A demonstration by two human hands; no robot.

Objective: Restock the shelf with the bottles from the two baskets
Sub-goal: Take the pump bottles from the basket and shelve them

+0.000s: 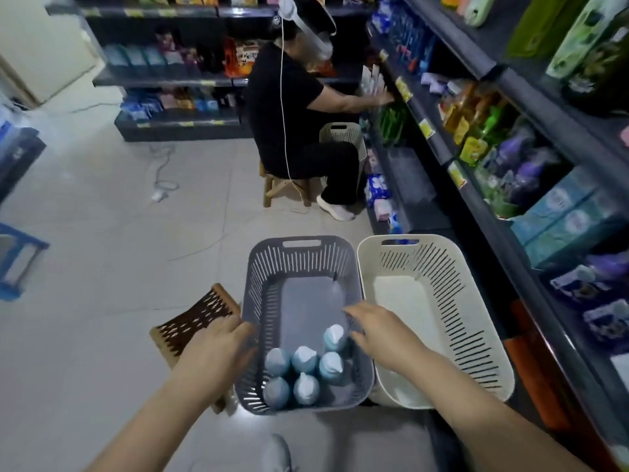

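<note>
Blue bottles (304, 361), six, upright, caps up, at the near end of the grey basket (258, 301) on the floor (102, 233). On its left rim, left hand (218, 349) curled; above the right rim, right hand (384, 332) spread, empty, nearest them. White basket (442, 267) beside; shelf (413, 185) beyond, rightward.

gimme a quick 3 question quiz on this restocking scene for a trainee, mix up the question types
1. True or false: the white basket shows no bottles inside.
2. How many bottles stand in the grey basket?
3. The left hand is at: A) the grey basket's left rim, B) the white basket, C) neither basket.
Key: 1 true; 2 six; 3 A.
</note>
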